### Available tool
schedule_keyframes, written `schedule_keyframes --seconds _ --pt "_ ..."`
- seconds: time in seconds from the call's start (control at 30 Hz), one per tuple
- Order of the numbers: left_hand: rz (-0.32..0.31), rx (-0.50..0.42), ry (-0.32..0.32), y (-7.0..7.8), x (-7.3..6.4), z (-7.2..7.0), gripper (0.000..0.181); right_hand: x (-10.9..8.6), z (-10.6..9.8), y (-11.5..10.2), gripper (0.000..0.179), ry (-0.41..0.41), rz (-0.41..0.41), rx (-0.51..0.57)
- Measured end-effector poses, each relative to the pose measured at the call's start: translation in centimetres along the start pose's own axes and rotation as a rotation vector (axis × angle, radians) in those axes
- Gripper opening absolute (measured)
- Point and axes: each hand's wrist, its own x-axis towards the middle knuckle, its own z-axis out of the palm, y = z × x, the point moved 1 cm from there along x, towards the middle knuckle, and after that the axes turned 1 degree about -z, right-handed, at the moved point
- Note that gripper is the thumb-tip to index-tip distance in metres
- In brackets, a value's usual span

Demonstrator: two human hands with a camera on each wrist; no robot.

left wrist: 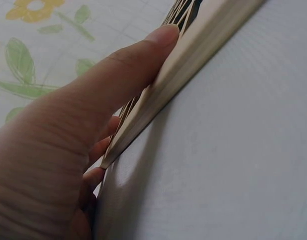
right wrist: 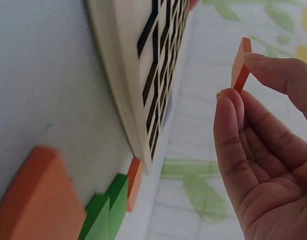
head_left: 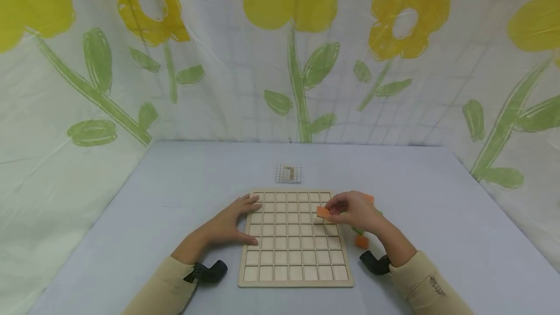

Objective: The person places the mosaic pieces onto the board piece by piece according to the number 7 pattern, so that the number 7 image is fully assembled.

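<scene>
A wooden grid board [head_left: 295,284] of square compartments lies on the table. My left hand [head_left: 229,220] rests on its left edge, thumb and fingers spread over the rim; in the left wrist view the thumb [left wrist: 138,60] lies along that rim. Between thumb and fingertips my right hand [head_left: 356,212] pinches an orange square tile [head_left: 322,212], raised above the board's upper right compartments. The right wrist view shows this tile [right wrist: 241,65] held by its edges, apart from the board. Every compartment I can see holds no tile; some are hidden by the right hand.
Right of the board lie loose tiles: an orange tile [head_left: 361,242], a green tile [head_left: 358,230] partly hidden by my right hand, and another orange tile [head_left: 369,198]. A small printed grid card [head_left: 288,173] lies behind the board. A flower-patterned curtain [head_left: 227,86] closes off the back.
</scene>
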Motion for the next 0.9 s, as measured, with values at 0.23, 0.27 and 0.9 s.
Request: schedule_keyframes --seconds 0.23,0.27,0.9 --pt "0.029 0.004 0.008 -0.3 0.1 0.1 0.091 2.0 0.7 -0.5 0.017 -0.017 -0.015 -0.013" --pt "0.029 0.000 0.009 -0.3 0.1 0.1 0.091 2.3 0.8 -0.5 0.017 -0.019 -0.021 -0.015" --pt "0.014 -0.011 0.009 -0.4 0.0 0.2 0.091 6.6 2.9 -1.7 0.018 -0.057 -0.075 -0.012"
